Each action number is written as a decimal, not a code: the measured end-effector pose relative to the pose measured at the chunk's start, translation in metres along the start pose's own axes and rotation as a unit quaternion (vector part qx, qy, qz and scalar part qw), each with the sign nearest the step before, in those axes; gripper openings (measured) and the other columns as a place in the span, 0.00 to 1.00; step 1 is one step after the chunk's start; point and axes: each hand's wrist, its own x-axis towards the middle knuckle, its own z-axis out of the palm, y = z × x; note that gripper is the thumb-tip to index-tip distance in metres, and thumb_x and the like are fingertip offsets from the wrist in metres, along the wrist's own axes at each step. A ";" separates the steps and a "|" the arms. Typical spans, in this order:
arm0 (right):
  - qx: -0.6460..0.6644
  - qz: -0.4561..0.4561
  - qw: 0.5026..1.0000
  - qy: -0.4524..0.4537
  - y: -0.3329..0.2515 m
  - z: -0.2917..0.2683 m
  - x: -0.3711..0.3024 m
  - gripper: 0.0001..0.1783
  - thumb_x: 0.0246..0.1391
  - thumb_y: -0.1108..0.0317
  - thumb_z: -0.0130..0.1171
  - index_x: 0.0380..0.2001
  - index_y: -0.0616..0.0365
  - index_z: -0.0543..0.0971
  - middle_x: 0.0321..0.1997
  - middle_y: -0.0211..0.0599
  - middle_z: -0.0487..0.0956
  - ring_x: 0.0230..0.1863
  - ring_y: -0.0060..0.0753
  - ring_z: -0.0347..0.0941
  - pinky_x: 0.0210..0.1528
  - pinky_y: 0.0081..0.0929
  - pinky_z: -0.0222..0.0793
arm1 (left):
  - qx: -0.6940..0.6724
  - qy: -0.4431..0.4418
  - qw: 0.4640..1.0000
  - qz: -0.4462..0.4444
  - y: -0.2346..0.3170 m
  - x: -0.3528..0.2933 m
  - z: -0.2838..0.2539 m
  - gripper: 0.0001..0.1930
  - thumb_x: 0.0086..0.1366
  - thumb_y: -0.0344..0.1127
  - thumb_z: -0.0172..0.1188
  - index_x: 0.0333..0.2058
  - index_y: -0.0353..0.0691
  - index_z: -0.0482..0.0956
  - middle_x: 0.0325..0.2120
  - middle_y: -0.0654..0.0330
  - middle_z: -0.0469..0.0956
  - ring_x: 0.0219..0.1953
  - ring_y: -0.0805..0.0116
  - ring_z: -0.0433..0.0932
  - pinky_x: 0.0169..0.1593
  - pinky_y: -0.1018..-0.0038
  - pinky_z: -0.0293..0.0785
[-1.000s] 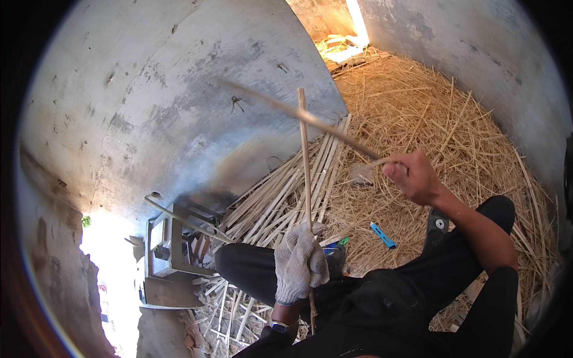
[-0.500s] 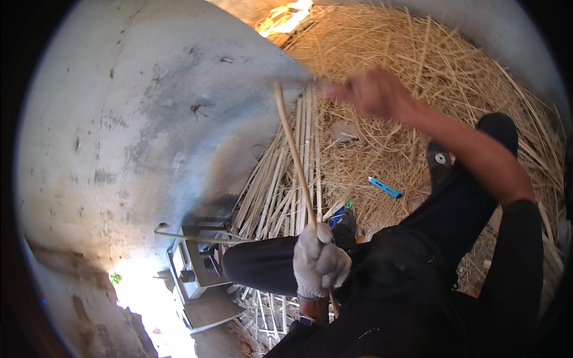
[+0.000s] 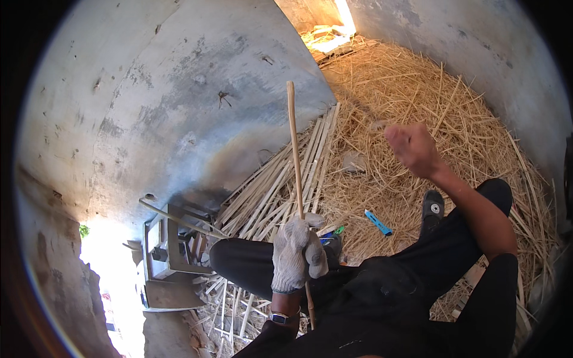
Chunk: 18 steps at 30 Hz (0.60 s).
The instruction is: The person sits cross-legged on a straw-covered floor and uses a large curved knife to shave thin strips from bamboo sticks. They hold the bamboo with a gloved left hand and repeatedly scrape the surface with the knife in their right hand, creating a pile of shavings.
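The gloved left hand wraps round a bamboo stick, which stands nearly upright beside the left thigh. The bare right hand is curled round what looks like a thin tool, too blurred to identify. A stray stroke of it could catch the glove, and a loose hold could let the stick twist. The blue utility knife on the straw could be trodden on. The stick is slender, pale tan and slightly bowed, darker low down.
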 end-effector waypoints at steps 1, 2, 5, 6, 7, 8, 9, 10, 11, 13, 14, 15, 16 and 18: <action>-0.015 -0.042 0.999 -0.025 -0.010 0.005 -0.007 0.36 0.62 0.34 0.50 0.12 0.53 0.71 0.07 0.26 0.65 0.08 0.25 0.63 0.12 0.29 0.60 | 0.008 0.000 1.000 0.005 -0.001 0.001 -0.002 0.21 0.71 0.47 0.55 0.44 0.30 0.72 0.08 0.67 0.59 0.04 0.75 0.56 0.07 0.77 0.53; -0.029 -0.084 0.995 -0.049 -0.020 0.011 -0.013 0.37 0.60 0.33 0.52 0.13 0.55 0.73 0.07 0.29 0.66 0.08 0.28 0.64 0.13 0.32 0.61 | 0.017 -0.001 1.000 0.010 -0.001 0.002 -0.003 0.21 0.71 0.48 0.55 0.44 0.30 0.72 0.08 0.67 0.59 0.04 0.76 0.56 0.07 0.77 0.53; -0.133 -0.176 0.970 -0.105 -0.035 0.021 -0.030 0.40 0.57 0.28 0.51 0.15 0.57 0.77 0.07 0.34 0.68 0.08 0.31 0.66 0.14 0.34 0.64 | 0.044 0.033 0.998 -0.009 0.000 -0.001 0.001 0.21 0.71 0.48 0.55 0.44 0.30 0.72 0.09 0.66 0.61 0.04 0.74 0.58 0.07 0.76 0.52; -0.145 -0.170 0.968 -0.111 -0.034 0.021 -0.032 0.40 0.56 0.27 0.51 0.15 0.57 0.77 0.07 0.34 0.68 0.08 0.31 0.67 0.14 0.35 0.64 | 0.076 0.032 0.997 -0.009 -0.002 -0.001 0.000 0.20 0.71 0.46 0.54 0.44 0.31 0.72 0.10 0.65 0.63 0.06 0.73 0.60 0.09 0.76 0.56; -0.157 -0.164 0.967 -0.117 -0.031 0.023 -0.034 0.41 0.56 0.26 0.51 0.15 0.57 0.78 0.07 0.35 0.68 0.09 0.32 0.67 0.14 0.35 0.64 | 0.108 0.030 0.994 -0.010 -0.005 -0.001 -0.002 0.18 0.71 0.45 0.54 0.43 0.32 0.73 0.11 0.64 0.65 0.07 0.72 0.63 0.10 0.75 0.59; -0.169 -0.157 0.965 -0.123 -0.029 0.025 -0.036 0.42 0.55 0.25 0.50 0.15 0.57 0.78 0.06 0.36 0.68 0.09 0.32 0.68 0.15 0.36 0.65 | 0.141 0.028 0.990 -0.010 -0.008 -0.001 -0.003 0.17 0.71 0.44 0.54 0.43 0.33 0.74 0.12 0.62 0.67 0.09 0.70 0.66 0.12 0.74 0.62; -0.151 -0.128 0.974 -0.114 -0.025 0.027 -0.035 0.42 0.55 0.25 0.50 0.15 0.57 0.78 0.06 0.36 0.68 0.09 0.33 0.68 0.15 0.37 0.65 | 0.398 -0.032 0.904 0.154 -0.007 -0.001 0.003 0.13 0.71 0.40 0.53 0.41 0.34 0.76 0.15 0.63 0.70 0.14 0.71 0.70 0.18 0.74 0.65; -0.137 -0.095 0.981 -0.101 -0.018 0.025 -0.029 0.42 0.55 0.26 0.50 0.15 0.57 0.78 0.06 0.36 0.68 0.09 0.33 0.68 0.15 0.37 0.65 | 0.602 0.000 0.726 0.332 -0.008 -0.001 0.009 0.10 0.70 0.36 0.51 0.39 0.36 0.78 0.18 0.63 0.73 0.18 0.72 0.73 0.24 0.75 0.69; -0.123 -0.061 0.987 -0.088 -0.012 0.021 -0.021 0.42 0.56 0.26 0.49 0.14 0.57 0.78 0.06 0.36 0.68 0.09 0.33 0.69 0.15 0.38 0.64 | 0.589 -0.009 0.752 0.294 -0.012 -0.010 0.012 0.10 0.70 0.37 0.52 0.40 0.38 0.78 0.19 0.61 0.75 0.20 0.71 0.75 0.25 0.74 0.72; -0.128 0.031 0.991 0.007 0.001 0.007 0.009 0.42 0.58 0.27 0.48 0.11 0.56 0.73 0.05 0.30 0.65 0.08 0.31 0.63 0.13 0.37 0.57 | 0.284 0.049 0.957 0.007 -0.027 -0.028 0.016 0.13 0.70 0.39 0.53 0.41 0.35 0.78 0.15 0.59 0.72 0.15 0.70 0.72 0.20 0.73 0.70; -0.149 0.103 0.983 0.029 0.021 -0.006 0.025 0.42 0.59 0.27 0.47 0.09 0.55 0.71 0.06 0.27 0.62 0.08 0.29 0.58 0.13 0.36 0.52 | 0.217 0.003 0.975 -0.037 -0.028 -0.035 0.015 0.14 0.71 0.41 0.53 0.40 0.33 0.78 0.13 0.60 0.71 0.13 0.71 0.70 0.18 0.74 0.67; -0.166 0.164 0.971 0.050 0.028 -0.013 0.040 0.42 0.59 0.28 0.46 0.07 0.53 0.68 0.06 0.23 0.59 0.08 0.26 0.54 0.13 0.34 0.47 | 0.147 -0.036 0.986 -0.074 -0.022 -0.041 0.012 0.16 0.71 0.42 0.52 0.40 0.32 0.77 0.12 0.61 0.69 0.11 0.72 0.67 0.16 0.75 0.64; -0.125 0.215 0.965 0.082 0.033 -0.017 0.038 0.42 0.60 0.28 0.46 0.07 0.53 0.67 0.07 0.22 0.58 0.09 0.25 0.52 0.14 0.33 0.46 | 0.076 -0.074 0.988 -0.111 -0.016 -0.044 0.013 0.18 0.72 0.43 0.52 0.40 0.30 0.77 0.10 0.61 0.67 0.09 0.73 0.64 0.14 0.76 0.61; -0.035 0.303 0.942 0.136 0.035 -0.019 0.036 0.42 0.60 0.28 0.46 0.07 0.51 0.65 0.08 0.19 0.56 0.10 0.23 0.48 0.15 0.31 0.42 | 0.078 -0.018 0.993 -0.088 -0.013 -0.041 0.020 0.23 0.74 0.49 0.49 0.35 0.28 0.75 0.06 0.65 0.61 0.05 0.75 0.57 0.10 0.77 0.54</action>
